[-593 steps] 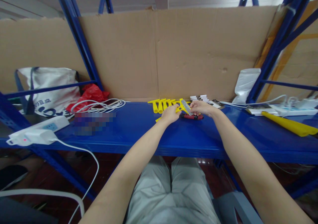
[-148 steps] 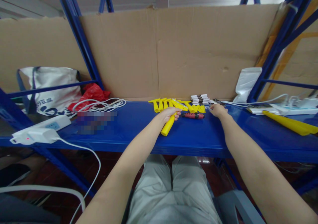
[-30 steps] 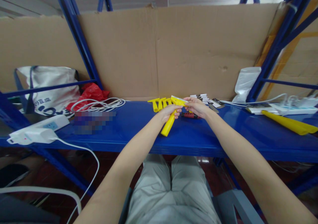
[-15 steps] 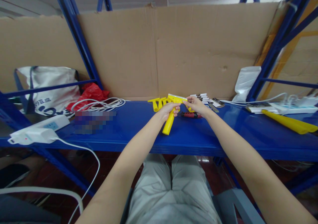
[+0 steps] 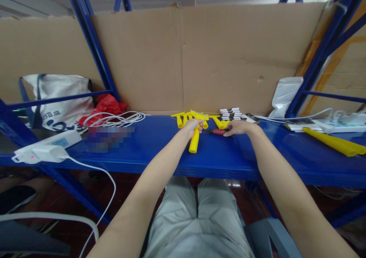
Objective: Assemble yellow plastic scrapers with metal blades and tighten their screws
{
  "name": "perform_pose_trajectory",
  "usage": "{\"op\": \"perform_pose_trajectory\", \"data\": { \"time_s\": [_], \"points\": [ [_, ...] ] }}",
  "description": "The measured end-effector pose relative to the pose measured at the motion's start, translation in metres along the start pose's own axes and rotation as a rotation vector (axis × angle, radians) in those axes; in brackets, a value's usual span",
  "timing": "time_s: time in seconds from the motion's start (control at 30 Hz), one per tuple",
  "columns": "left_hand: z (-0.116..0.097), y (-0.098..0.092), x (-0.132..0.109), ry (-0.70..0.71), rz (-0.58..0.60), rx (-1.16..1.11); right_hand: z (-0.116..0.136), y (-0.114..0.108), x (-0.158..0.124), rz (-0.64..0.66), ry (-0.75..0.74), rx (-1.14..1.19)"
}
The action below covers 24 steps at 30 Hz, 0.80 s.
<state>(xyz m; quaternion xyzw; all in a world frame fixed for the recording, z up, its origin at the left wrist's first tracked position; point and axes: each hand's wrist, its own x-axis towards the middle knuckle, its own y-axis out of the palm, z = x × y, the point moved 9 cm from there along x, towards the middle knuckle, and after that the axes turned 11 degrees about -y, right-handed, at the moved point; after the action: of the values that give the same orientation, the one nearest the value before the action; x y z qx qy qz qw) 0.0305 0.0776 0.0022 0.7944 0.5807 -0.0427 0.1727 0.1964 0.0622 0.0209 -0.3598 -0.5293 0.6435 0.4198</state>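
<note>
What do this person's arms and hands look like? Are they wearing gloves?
No gloves! The left hand and right hand are bare. The left arm and right arm show no sleeves, watches or bracelets. Rings are too small to tell. Below are loose, pale grey-green cloth trousers.

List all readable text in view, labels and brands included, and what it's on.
"豆腐": white tote bag; the character before it is unclear.
Large dark lettering below: partly hidden, unreadable.
Booklet, dark card, white packs: print too small.
Pixelated patch: unreadable.
</note>
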Motion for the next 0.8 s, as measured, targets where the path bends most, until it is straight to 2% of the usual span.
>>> {"op": "perform_pose_trajectory", "data": {
  "time_s": [0.13,0.23,0.3,0.53,0.8],
  "points": [
    [0.002,-0.003,0.002,-0.015,-0.023,0.011,0.0,0.001,0.002,-0.03,-0.013,0.046],
    [0.003,-0.004,0.003,-0.016,-0.03,0.022,0.002,0.003,0.0,-0.042,-0.045,0.211],
    [0.002,-0.004,0.003,-0.009,-0.036,0.014,0.005,-0.002,-0.002,-0.095,-0.071,0.32],
    [0.004,-0.004,0.001,-0.026,-0.055,-0.004,-0.003,-0.041,-0.018,-0.502,-0.056,0.583],
    [0.007,-0.005,0.006,-0.055,-0.033,-0.003,-0.025,-0.063,-0.027,-0.948,-0.022,0.78]
  ]
}}
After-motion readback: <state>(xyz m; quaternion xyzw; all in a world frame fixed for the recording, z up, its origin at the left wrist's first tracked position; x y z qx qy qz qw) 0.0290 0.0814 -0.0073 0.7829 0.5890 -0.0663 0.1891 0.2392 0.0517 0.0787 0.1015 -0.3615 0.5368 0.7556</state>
